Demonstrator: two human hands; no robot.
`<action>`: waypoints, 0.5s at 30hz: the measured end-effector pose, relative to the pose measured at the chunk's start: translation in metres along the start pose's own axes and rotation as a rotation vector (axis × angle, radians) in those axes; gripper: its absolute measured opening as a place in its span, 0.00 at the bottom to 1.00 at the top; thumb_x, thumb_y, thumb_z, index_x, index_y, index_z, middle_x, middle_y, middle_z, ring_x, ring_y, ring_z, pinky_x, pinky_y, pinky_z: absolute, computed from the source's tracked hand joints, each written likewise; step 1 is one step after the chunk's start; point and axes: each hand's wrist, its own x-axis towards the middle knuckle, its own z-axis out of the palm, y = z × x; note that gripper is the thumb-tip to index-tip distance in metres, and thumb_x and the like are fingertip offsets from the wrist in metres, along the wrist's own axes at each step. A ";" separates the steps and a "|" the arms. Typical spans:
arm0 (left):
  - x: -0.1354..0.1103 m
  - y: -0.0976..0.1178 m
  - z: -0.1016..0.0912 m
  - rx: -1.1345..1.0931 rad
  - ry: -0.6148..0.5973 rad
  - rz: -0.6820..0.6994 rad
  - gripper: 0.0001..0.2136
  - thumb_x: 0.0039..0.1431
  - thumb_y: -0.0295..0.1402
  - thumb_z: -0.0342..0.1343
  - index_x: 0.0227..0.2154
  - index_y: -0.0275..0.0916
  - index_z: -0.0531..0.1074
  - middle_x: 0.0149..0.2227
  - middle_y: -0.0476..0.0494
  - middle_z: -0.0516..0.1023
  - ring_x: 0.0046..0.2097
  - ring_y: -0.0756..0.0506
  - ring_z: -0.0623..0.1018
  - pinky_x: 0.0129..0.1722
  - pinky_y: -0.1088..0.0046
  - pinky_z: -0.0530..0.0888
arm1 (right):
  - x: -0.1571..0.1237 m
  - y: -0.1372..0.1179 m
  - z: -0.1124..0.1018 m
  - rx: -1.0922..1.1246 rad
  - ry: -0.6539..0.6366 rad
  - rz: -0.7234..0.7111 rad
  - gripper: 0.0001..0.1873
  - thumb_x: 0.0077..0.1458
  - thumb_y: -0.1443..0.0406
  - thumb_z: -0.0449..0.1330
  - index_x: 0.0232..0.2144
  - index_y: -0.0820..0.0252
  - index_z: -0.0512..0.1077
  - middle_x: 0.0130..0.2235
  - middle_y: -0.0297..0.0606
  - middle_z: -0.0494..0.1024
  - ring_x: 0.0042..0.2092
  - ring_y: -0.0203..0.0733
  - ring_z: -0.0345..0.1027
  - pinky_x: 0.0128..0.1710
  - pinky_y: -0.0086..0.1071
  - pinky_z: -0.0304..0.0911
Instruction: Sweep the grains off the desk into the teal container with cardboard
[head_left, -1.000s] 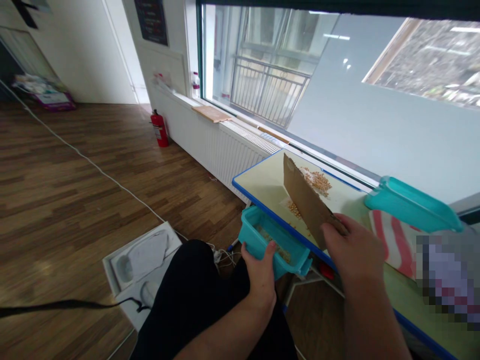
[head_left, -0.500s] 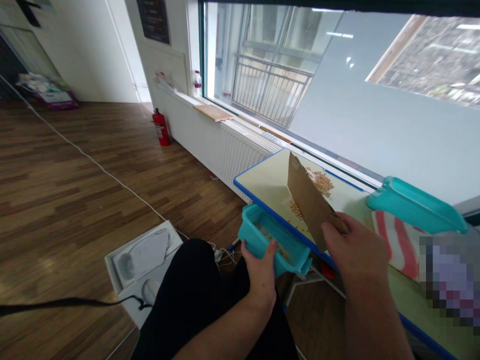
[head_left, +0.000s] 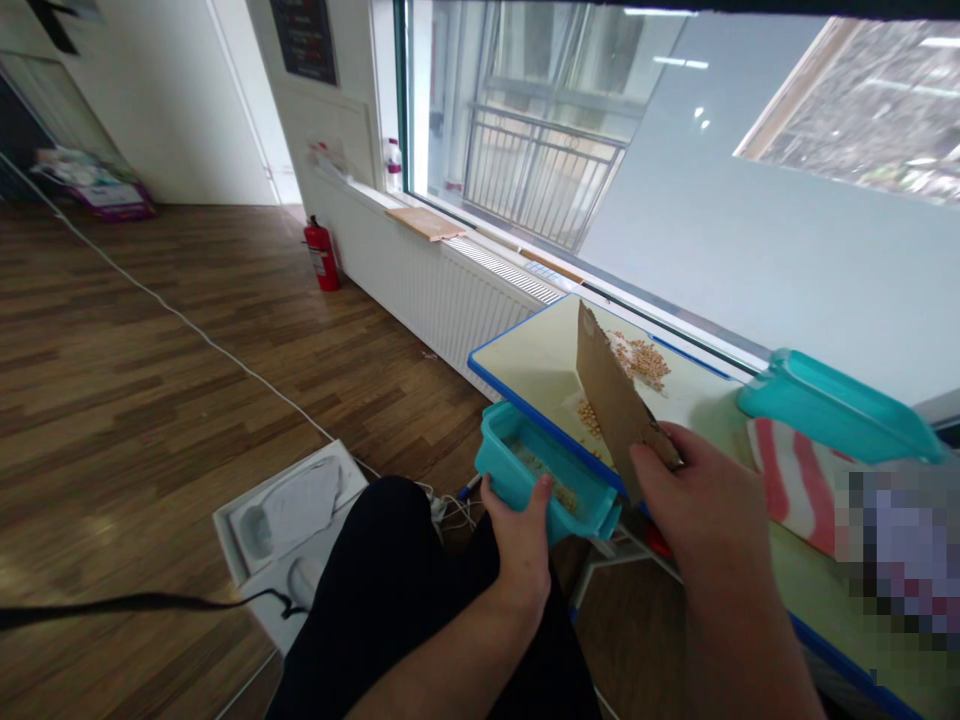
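Head view: grains lie in two groups on a pale, blue-edged worktop [head_left: 525, 340], parted by a sheet of brown cardboard [head_left: 616, 400] standing tilted on its edge. A person's right hand [head_left: 701, 490], closed around the sheet's near end, reaches over the worktop's near edge; the smaller group of grains [head_left: 589, 417] lies on the sheet's near side, the larger pile [head_left: 643, 362] on its far side, both beyond the hand. Below the worktop's near edge, the left hand [head_left: 517, 535] grips a turquoise bin [head_left: 495, 465], thumb at the rim, with a layer of pale material inside. Whether bin and worktop touch cannot be told. A second turquoise bin [head_left: 840, 405] and a red-and-white striped cloth [head_left: 796, 485] rest toward the worktop's right end. Writing is scarce and illegible: a dark wall sign [head_left: 304, 40], far to the worktop's left, carries lines too small to read, as does the pale label on a red fire extinguisher [head_left: 322, 258] on the floor left of the worktop. No brand can be made out.
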 end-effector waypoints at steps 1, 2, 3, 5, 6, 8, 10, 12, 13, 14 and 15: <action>0.001 -0.001 0.000 -0.001 -0.007 0.013 0.43 0.49 0.36 0.70 0.63 0.43 0.51 0.59 0.35 0.68 0.57 0.41 0.73 0.59 0.61 0.68 | 0.000 0.000 0.000 0.002 -0.003 0.002 0.22 0.50 0.56 0.55 0.43 0.55 0.80 0.31 0.43 0.81 0.35 0.51 0.75 0.33 0.37 0.62; 0.001 -0.002 -0.001 0.001 -0.008 0.021 0.43 0.48 0.36 0.70 0.63 0.43 0.51 0.60 0.35 0.68 0.57 0.41 0.73 0.59 0.61 0.68 | 0.000 -0.001 0.000 0.005 -0.002 0.000 0.21 0.50 0.56 0.55 0.42 0.55 0.80 0.31 0.42 0.81 0.35 0.52 0.75 0.33 0.37 0.62; 0.002 -0.002 -0.001 0.003 -0.009 0.024 0.43 0.48 0.36 0.70 0.63 0.43 0.51 0.60 0.35 0.68 0.58 0.41 0.73 0.60 0.61 0.68 | 0.000 -0.001 0.001 0.007 0.002 -0.007 0.21 0.50 0.56 0.55 0.42 0.55 0.81 0.30 0.42 0.81 0.35 0.51 0.75 0.33 0.36 0.63; 0.002 -0.002 -0.001 0.003 -0.010 0.017 0.43 0.48 0.36 0.70 0.63 0.43 0.51 0.60 0.35 0.68 0.57 0.41 0.73 0.59 0.62 0.68 | 0.000 -0.002 0.001 0.010 0.009 -0.017 0.21 0.50 0.56 0.55 0.41 0.55 0.81 0.30 0.42 0.81 0.35 0.51 0.75 0.32 0.36 0.63; 0.002 -0.002 -0.001 0.001 -0.009 0.012 0.43 0.48 0.36 0.70 0.63 0.43 0.51 0.59 0.35 0.68 0.57 0.41 0.73 0.59 0.62 0.69 | 0.000 -0.003 0.001 0.010 0.007 -0.019 0.21 0.50 0.56 0.55 0.41 0.55 0.81 0.30 0.42 0.81 0.35 0.51 0.75 0.32 0.36 0.63; 0.001 -0.001 -0.001 -0.007 -0.011 0.004 0.43 0.48 0.36 0.70 0.63 0.43 0.50 0.59 0.35 0.69 0.56 0.41 0.74 0.58 0.62 0.69 | 0.000 -0.004 0.001 0.011 -0.001 -0.016 0.21 0.50 0.55 0.55 0.41 0.56 0.81 0.30 0.42 0.81 0.35 0.52 0.76 0.33 0.37 0.64; 0.001 0.000 -0.001 -0.015 -0.018 0.001 0.43 0.49 0.36 0.70 0.63 0.43 0.50 0.59 0.35 0.69 0.55 0.41 0.74 0.58 0.62 0.70 | -0.001 -0.006 0.001 0.018 -0.006 -0.015 0.22 0.50 0.54 0.55 0.41 0.56 0.80 0.30 0.43 0.81 0.35 0.52 0.76 0.33 0.37 0.64; 0.001 0.000 -0.001 -0.025 -0.024 -0.003 0.43 0.49 0.36 0.69 0.63 0.43 0.50 0.58 0.36 0.70 0.54 0.41 0.75 0.57 0.61 0.71 | -0.002 -0.007 0.002 0.028 0.000 -0.020 0.23 0.50 0.54 0.55 0.42 0.56 0.80 0.30 0.43 0.81 0.35 0.51 0.76 0.33 0.36 0.64; 0.001 0.001 -0.001 -0.032 -0.026 -0.006 0.43 0.49 0.36 0.69 0.63 0.43 0.50 0.57 0.36 0.71 0.54 0.41 0.76 0.56 0.61 0.71 | -0.002 -0.008 0.002 0.032 0.004 -0.020 0.23 0.50 0.53 0.55 0.43 0.56 0.79 0.30 0.42 0.81 0.35 0.51 0.76 0.33 0.36 0.64; 0.001 0.001 -0.001 -0.039 -0.027 -0.010 0.43 0.49 0.36 0.69 0.63 0.43 0.50 0.57 0.36 0.71 0.53 0.41 0.76 0.56 0.61 0.72 | -0.003 -0.008 0.003 0.033 0.009 -0.018 0.24 0.50 0.53 0.55 0.45 0.56 0.79 0.30 0.42 0.81 0.35 0.51 0.76 0.33 0.36 0.64; 0.001 0.001 -0.001 -0.044 -0.026 -0.015 0.43 0.49 0.35 0.69 0.63 0.43 0.50 0.57 0.36 0.71 0.53 0.41 0.76 0.55 0.61 0.72 | -0.003 -0.009 0.003 0.033 0.013 -0.014 0.25 0.50 0.53 0.55 0.46 0.56 0.78 0.30 0.42 0.81 0.35 0.50 0.76 0.33 0.36 0.64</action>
